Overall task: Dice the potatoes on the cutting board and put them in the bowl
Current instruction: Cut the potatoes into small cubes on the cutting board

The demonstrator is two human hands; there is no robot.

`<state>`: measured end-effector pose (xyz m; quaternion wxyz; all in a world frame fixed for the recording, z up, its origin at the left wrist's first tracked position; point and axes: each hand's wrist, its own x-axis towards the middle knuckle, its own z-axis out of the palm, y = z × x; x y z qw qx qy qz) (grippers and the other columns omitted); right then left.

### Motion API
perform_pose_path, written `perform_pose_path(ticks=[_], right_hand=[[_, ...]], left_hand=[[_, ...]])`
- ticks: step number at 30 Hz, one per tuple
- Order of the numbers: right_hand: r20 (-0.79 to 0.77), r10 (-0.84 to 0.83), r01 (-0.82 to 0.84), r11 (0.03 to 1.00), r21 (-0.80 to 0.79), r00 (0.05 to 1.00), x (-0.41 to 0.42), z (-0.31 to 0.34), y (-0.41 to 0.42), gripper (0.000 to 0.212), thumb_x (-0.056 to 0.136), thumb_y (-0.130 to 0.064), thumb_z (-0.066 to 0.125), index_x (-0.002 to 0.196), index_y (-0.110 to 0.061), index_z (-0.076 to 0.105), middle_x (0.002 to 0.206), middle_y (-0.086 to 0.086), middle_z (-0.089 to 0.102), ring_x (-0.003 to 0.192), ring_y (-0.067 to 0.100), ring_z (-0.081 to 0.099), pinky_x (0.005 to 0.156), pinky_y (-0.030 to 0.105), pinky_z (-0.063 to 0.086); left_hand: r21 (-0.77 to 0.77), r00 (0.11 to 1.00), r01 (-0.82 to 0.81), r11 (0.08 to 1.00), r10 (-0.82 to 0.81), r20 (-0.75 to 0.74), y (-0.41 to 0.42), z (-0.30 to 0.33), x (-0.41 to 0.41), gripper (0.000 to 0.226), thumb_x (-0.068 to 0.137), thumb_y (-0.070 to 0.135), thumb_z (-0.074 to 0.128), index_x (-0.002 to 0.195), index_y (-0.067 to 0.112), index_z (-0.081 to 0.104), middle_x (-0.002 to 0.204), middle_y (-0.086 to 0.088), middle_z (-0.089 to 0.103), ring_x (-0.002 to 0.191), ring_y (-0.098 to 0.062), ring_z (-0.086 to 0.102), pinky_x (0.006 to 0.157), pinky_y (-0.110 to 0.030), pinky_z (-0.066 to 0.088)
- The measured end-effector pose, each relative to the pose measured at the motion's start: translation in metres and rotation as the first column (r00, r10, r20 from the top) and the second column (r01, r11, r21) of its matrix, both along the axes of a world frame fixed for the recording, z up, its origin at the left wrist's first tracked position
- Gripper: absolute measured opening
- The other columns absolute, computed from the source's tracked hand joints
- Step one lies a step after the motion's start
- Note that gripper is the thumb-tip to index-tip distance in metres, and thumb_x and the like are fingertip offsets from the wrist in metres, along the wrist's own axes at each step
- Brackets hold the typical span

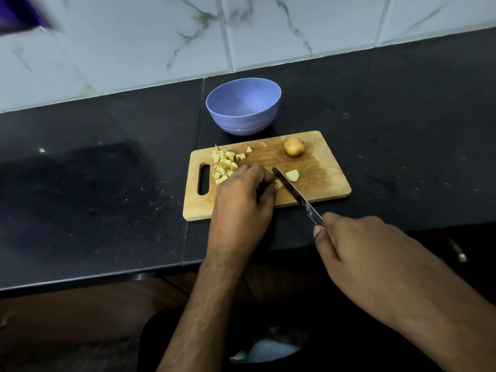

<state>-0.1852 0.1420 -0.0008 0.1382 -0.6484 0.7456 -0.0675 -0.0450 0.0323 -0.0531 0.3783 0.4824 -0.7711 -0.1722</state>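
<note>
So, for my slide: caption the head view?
Left hand steadies potato piece, right hand slicing with knife.

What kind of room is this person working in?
Most likely a home kitchen: a dark stone counter against a marble-look tiled wall, with a wooden cutting board holding potato pieces.

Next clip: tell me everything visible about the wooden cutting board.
The cutting board is a light-brown wooden rectangle with rounded corners and a slot handle at its left end. It lies flat on the black counter, just in front of the purple bowl. On it sit a pile of diced potato at the left, a whole potato at the far edge, and a cut piece beside the knife. The left hand rests over its near middle.
</note>
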Motion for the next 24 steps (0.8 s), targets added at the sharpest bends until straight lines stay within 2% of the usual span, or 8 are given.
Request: perform_pose_path(ticks=[6,11,16,20,24], right_hand=[[-0.002,0.0,0.0,1.0,-0.008,1.0,0.001,-0.001,-0.008,0.034,0.104,-0.043,0.024,0.073,-0.031,0.031,0.068,-0.006,0.052,0.057,0.006,0.052,0.052,0.021,0.037],[-0.012,0.057,-0.057,0.998,0.025,0.998,-0.005,-0.012,-0.023,0.028,0.104,-0.041,0.029,0.08,-0.033,0.042,0.066,-0.008,0.055,0.055,0.004,0.055,0.049,0.02,0.036],[-0.054,0.048,-0.045,0.997,0.064,0.997,-0.005,-0.006,-0.007,0.027,0.104,-0.042,0.024,0.085,-0.03,0.039,0.074,-0.005,0.055,0.064,0.007,0.056,0.059,0.025,0.047],[-0.08,0.029,-0.023,0.997,0.069,0.996,-0.004,-0.003,0.002,0.033,0.104,-0.044,0.021,0.076,-0.03,0.03,0.072,-0.005,0.051,0.057,0.007,0.047,0.048,0.019,0.031],[-0.061,0.005,-0.001,0.998,0.06,0.998,-0.005,0.002,0.004,0.035,0.103,-0.047,0.021,0.073,-0.031,0.03,0.071,-0.006,0.051,0.057,0.006,0.049,0.048,0.02,0.031]], left_hand=[[0.006,1.0,0.01,1.0,-0.01,-0.006,-0.001,0.001,0.0,0.005,0.091,0.013,0.073,0.092,0.018,0.072,0.091,0.011,0.067,0.086,-0.001,0.059,0.072,-0.014,0.047],[-0.048,1.0,0.011,0.999,-0.01,0.029,0.0,0.001,-0.002,0.006,0.091,0.011,0.072,0.091,0.017,0.07,0.089,0.01,0.067,0.081,-0.001,0.057,0.07,-0.012,0.045],[-0.003,0.998,-0.065,0.998,0.065,-0.02,0.002,0.002,-0.001,0.01,0.091,0.018,0.074,0.092,0.021,0.065,0.082,0.014,0.062,0.074,0.004,0.055,0.065,-0.006,0.04],[0.011,0.994,-0.096,0.995,0.097,-0.048,0.002,0.001,0.001,0.009,0.089,0.021,0.076,0.088,0.022,0.067,0.079,0.014,0.064,0.077,0.0,0.059,0.065,-0.012,0.046],[-0.013,0.996,-0.086,0.996,0.086,-0.01,0.004,0.002,-0.001,0.007,0.091,0.018,0.073,0.087,0.021,0.068,0.084,0.012,0.065,0.078,-0.002,0.059,0.067,-0.015,0.047]])
